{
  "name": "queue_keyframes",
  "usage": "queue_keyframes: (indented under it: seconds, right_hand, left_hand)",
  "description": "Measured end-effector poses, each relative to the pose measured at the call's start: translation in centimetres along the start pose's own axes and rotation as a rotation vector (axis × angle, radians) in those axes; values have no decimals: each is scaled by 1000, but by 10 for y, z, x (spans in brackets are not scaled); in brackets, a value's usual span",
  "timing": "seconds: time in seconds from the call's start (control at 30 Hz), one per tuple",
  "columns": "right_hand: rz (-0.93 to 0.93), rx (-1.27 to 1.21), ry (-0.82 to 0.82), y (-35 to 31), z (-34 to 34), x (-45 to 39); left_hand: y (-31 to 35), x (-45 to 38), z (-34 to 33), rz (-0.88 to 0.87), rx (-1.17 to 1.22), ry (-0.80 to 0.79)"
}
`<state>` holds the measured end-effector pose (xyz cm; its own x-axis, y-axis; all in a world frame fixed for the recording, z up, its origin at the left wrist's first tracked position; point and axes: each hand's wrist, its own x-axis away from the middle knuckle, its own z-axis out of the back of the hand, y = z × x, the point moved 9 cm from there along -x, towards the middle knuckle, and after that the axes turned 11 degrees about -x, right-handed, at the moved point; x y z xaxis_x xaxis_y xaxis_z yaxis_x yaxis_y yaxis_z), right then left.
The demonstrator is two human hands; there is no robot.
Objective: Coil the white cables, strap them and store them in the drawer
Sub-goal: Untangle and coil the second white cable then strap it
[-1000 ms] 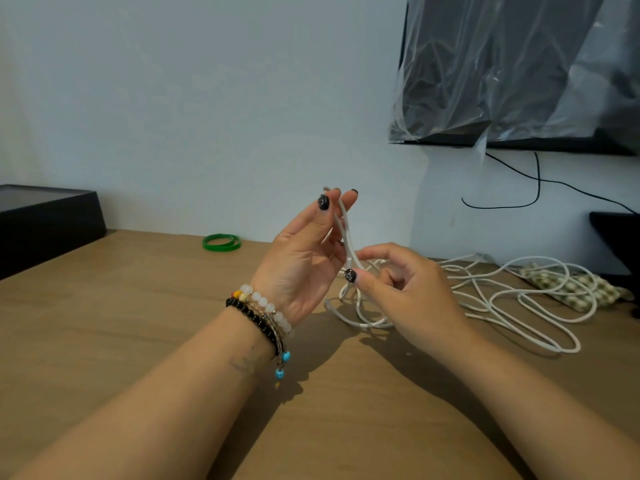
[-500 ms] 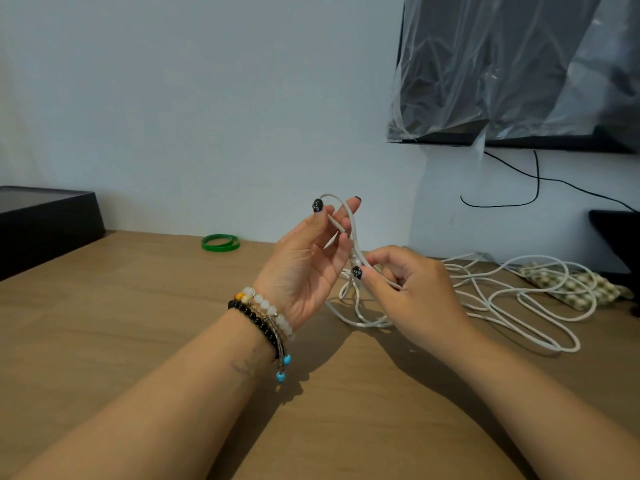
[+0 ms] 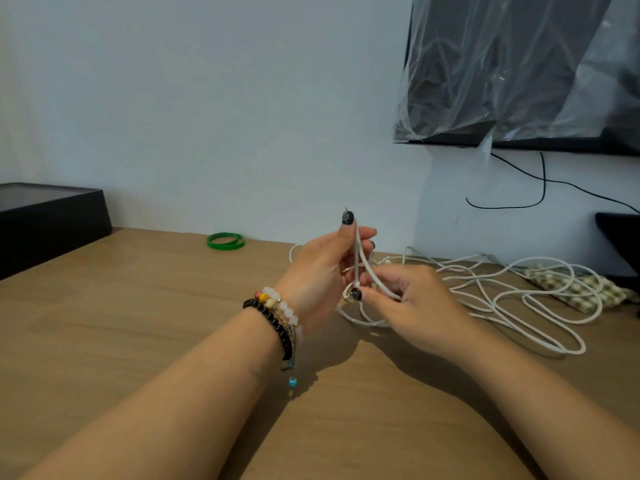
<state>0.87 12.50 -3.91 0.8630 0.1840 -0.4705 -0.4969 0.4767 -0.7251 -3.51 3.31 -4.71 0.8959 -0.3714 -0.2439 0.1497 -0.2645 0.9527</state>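
Observation:
A long white cable (image 3: 512, 296) lies in loose tangled loops on the wooden table (image 3: 104, 323), right of centre. My left hand (image 3: 322, 271), with bead bracelets on the wrist, is raised above the table and pinches a doubled stretch of the cable upright between thumb and fingers. My right hand (image 3: 412, 303) is just beside it, lower, and grips the same cable strands at their bottom end. Two green rubber bands (image 3: 225, 241) lie flat near the wall, left of my hands. No drawer is in sight.
A black box (image 3: 48, 220) sits at the table's left edge. A patterned cloth (image 3: 575, 289) lies under the far cable loops at right. A plastic-covered dark screen (image 3: 519, 71) hangs on the wall, with a black wire (image 3: 540, 188) below it and a dark object (image 3: 620, 244) at far right.
My left hand's fingers have closed onto the cable. My right hand has drawn the strands down and closer to the left hand, narrowing the loop between them.

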Motion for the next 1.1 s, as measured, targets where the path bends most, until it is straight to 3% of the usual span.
queue_keyframes:
  seconds: [0.2,0.37,0.5,0.73,0.9,0.97,1.1]
  right_hand:
    - [20,18,-20,-3,-4,0]
    - [15,-29,-53,-5,-9,2]
    - [-19,-148,-36,1,-6,1]
    - [-34,3,-128,2,-16,1]
    - [-18,39,-57,6,-2,-5]
    - [-8,105,-39,10,1,-4]
    - [12,193,21,15,12,-4]
  left_hand:
    - [-1,-4,18,-19,150,209]
    - [2,-4,18,-19,252,204]
    - [11,-4,37,-39,353,316]
    - [19,-6,50,-15,428,337]
    - [27,-3,68,-26,576,362]
    - [26,-2,62,-30,489,355]
    - [22,-4,38,-16,30,317]
